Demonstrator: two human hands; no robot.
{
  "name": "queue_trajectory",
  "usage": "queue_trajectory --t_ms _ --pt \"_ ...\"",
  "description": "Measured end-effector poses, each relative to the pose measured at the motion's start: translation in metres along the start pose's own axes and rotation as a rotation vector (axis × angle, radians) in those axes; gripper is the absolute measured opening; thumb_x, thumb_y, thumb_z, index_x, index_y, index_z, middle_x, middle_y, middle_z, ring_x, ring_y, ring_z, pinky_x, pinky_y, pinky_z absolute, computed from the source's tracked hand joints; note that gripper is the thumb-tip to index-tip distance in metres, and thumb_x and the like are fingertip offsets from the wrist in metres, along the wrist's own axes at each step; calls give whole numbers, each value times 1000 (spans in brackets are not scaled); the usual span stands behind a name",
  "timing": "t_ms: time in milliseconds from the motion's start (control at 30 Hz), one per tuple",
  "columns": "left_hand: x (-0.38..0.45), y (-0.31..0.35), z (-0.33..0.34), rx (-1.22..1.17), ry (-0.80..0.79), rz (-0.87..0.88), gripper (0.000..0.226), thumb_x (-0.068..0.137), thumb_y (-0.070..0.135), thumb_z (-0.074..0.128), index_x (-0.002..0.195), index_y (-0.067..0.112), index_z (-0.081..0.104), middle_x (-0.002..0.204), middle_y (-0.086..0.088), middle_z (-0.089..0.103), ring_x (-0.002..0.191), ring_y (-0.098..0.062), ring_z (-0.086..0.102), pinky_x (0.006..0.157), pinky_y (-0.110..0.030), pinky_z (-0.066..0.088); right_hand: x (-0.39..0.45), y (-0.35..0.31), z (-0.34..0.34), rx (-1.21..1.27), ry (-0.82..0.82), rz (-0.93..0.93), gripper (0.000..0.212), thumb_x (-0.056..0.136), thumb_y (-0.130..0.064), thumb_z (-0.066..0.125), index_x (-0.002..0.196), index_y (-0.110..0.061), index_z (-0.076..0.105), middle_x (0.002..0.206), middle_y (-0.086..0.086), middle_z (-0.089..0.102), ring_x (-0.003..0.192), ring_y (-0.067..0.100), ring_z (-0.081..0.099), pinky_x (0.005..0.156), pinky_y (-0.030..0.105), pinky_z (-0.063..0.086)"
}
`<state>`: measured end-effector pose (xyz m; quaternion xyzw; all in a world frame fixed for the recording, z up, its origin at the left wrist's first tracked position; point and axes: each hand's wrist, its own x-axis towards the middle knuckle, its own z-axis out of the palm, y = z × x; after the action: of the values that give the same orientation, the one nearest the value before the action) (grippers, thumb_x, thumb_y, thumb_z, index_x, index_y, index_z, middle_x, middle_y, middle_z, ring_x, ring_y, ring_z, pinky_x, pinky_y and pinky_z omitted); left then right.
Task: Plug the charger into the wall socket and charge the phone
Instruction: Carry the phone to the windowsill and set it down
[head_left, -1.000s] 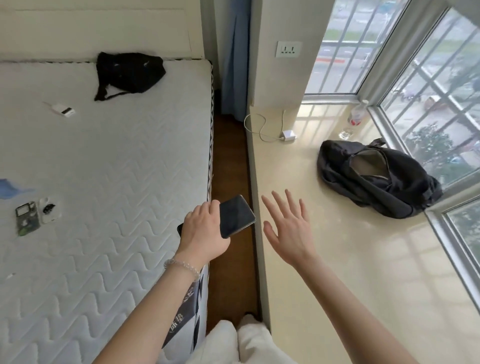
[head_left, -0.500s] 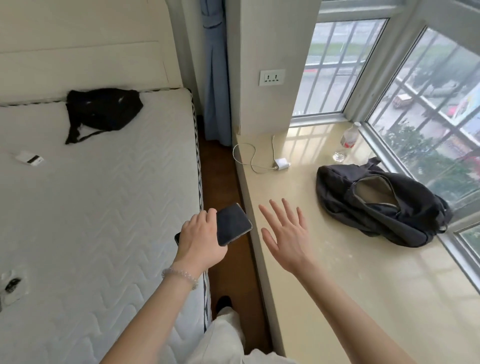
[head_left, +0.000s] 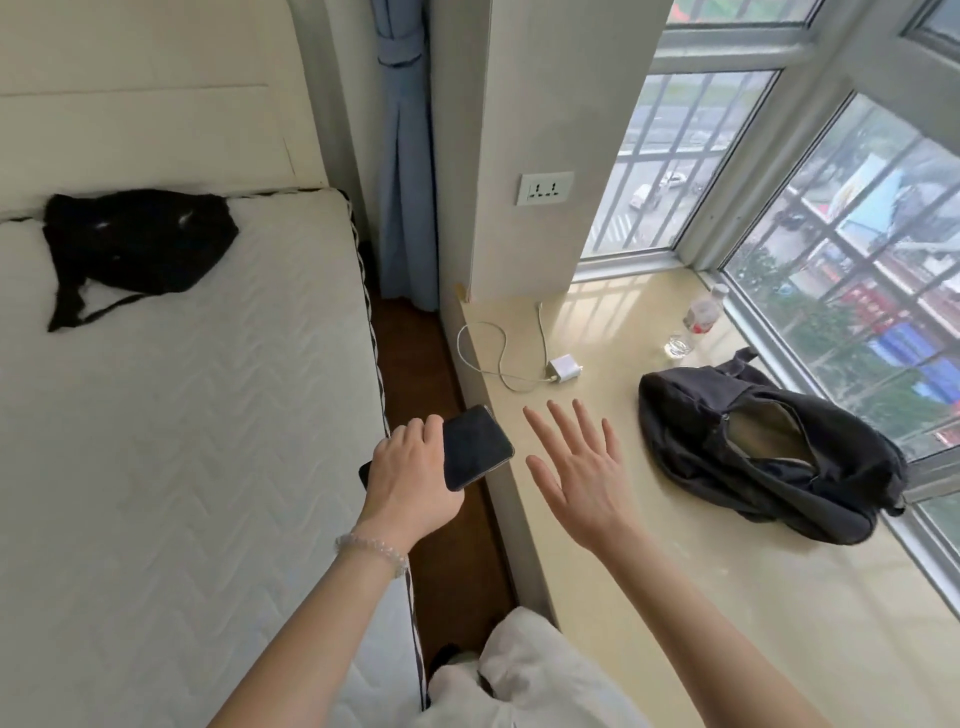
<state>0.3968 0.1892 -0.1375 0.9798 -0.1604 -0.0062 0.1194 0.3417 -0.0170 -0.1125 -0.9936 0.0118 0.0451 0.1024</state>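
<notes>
My left hand (head_left: 413, 480) grips a black phone (head_left: 475, 447), screen up, over the gap between the bed and the window ledge. My right hand (head_left: 582, 470) hovers open with fingers spread above the ledge, a short way in front of the white charger (head_left: 563, 368). The charger lies on the ledge with its white cable (head_left: 480, 353) looped to the left. A white wall socket (head_left: 545, 188) sits on the pillar above the ledge, with nothing plugged in.
A dark backpack (head_left: 769, 449) lies open on the beige window ledge (head_left: 675, 571), with a plastic bottle (head_left: 701, 314) near the window corner. A white mattress (head_left: 182, 441) with a black bag (head_left: 135, 249) is at the left. A blue curtain (head_left: 405, 171) hangs behind.
The view has tilted up and moved closer to the ledge, so the socket and charger appear nearer. Both hands keep their pose, the phone still in the left one.
</notes>
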Motion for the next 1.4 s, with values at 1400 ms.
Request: queue_trajectory --t_ms 1400 --pt "412 31 45 74 -201 597 53 66 40 73 103 17 43 95 -1 57 85 -18 54 68 -25 34 292 117 20 248 315 589 46 87 -24 61 130 -8 55 124 13 61 119 37 52 97 46 43"
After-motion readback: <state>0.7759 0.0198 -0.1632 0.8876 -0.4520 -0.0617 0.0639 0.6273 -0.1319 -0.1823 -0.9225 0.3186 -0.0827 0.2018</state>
